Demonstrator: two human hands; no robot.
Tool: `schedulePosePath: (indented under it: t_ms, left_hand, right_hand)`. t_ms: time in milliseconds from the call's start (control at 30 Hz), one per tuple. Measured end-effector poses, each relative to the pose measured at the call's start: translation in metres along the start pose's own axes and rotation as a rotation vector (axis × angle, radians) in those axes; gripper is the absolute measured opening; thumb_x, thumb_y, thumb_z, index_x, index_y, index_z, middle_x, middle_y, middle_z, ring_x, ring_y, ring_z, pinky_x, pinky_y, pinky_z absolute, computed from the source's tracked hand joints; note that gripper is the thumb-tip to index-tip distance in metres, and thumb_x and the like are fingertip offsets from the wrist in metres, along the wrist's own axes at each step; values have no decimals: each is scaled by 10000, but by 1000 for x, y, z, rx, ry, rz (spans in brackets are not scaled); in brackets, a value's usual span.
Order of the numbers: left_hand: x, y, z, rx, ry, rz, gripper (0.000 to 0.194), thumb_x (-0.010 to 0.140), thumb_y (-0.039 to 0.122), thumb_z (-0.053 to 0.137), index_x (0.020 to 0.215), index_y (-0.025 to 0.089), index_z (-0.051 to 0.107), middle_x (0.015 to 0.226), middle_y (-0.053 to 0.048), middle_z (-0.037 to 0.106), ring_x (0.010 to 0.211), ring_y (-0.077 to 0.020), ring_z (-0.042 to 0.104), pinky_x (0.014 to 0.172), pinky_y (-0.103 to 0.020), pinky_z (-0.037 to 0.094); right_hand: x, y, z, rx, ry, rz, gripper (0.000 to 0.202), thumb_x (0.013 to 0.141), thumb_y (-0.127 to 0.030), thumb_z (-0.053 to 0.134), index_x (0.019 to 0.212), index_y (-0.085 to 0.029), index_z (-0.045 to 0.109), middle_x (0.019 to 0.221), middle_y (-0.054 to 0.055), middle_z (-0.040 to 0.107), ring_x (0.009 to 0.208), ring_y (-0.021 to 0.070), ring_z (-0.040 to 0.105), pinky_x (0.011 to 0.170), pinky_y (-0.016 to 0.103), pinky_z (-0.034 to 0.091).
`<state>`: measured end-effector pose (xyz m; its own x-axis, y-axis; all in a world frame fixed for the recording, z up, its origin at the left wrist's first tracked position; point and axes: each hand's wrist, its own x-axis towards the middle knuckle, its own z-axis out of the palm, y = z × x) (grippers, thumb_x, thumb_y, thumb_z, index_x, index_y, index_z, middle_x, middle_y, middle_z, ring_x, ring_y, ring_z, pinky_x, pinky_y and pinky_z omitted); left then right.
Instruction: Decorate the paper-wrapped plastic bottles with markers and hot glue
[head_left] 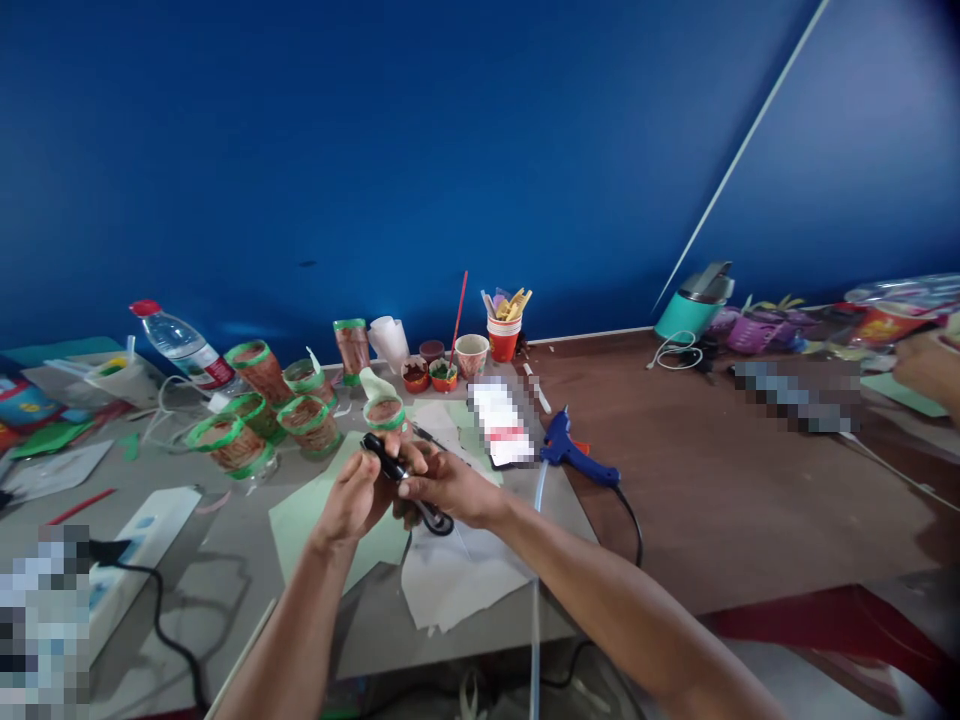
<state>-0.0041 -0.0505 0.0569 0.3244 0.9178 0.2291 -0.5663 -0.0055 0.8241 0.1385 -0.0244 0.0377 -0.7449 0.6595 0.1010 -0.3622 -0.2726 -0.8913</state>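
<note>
Over the papers at the table's front, both my hands are closed on one black tool [388, 459]. One end of it is thick and dark; the other is a loop like a scissors handle, with a glint of metal beside it. My left hand [352, 492] grips the thick end. My right hand [457, 490] pinches its middle, thumb on top, and the fingers hide part of it. Beneath lie a pale green sheet [300, 500] and a torn white sheet [465, 585]. Just beyond my fingers stands a brown cup with a green rim [385, 412].
To the right lies a blue glue gun [577, 455] with its cord, beside a phone [501, 425]. Several brown-and-green cups [232, 445], a bottle [187, 345] and paint cups [442, 375] stand behind. A power strip [146, 530] is at left. Another person's hand [930, 365] shows far right.
</note>
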Motion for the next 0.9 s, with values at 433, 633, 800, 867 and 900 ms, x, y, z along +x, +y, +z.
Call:
schedulePosePath:
  t_ms: [433, 633, 800, 867, 900]
  left_hand:
    - [5, 50, -34, -213, 412, 624, 235, 770, 415, 735, 832, 239, 593, 811, 88, 691, 942, -137, 653, 993, -398, 479]
    - [4, 42, -34, -180, 407, 501, 312, 691, 425, 799, 867, 231, 629, 794, 50, 645, 840, -139, 637, 913, -383, 521]
    - [10, 27, -26, -130, 392, 395, 282, 699, 328, 800, 901, 211, 642, 781, 29, 581, 709, -87, 564, 809, -291, 521]
    - [9, 21, -24, -73, 346, 345, 264, 707, 315, 792, 889, 190, 647, 696, 41, 525, 638, -72, 518, 774, -277, 506]
    - [9, 18, -23, -30, 317, 311, 271, 703, 326, 795, 883, 182, 652, 662, 45, 505, 621, -73, 508, 761, -276, 500]
  right_hand:
    - [-1, 6, 1, -535, 377, 77, 206, 696, -238, 714, 650, -189, 520, 579, -38, 561, 563, 116, 560, 537, 217, 427]
    - [-1, 1, -8, -312, 305, -167, 355, 729, -515, 715, 748, -166, 654, 725, 8, 619, 678, 130, 566, 643, 254, 454]
    - [-4, 4, -12, -152, 228, -179, 453, 767, -601, 665, 862, -161, 708, 701, 10, 597, 652, 123, 528, 626, 259, 423]
    - [-5, 5, -10, -105, 187, -160, 475, 766, -602, 669, 923, -155, 704, 703, 12, 599, 650, 125, 535, 598, 252, 411]
    - [-6, 5, -8, -111, 177, -157, 476, 767, -602, 667, 924, -154, 699, 701, 11, 596, 649, 125, 534, 587, 248, 404]
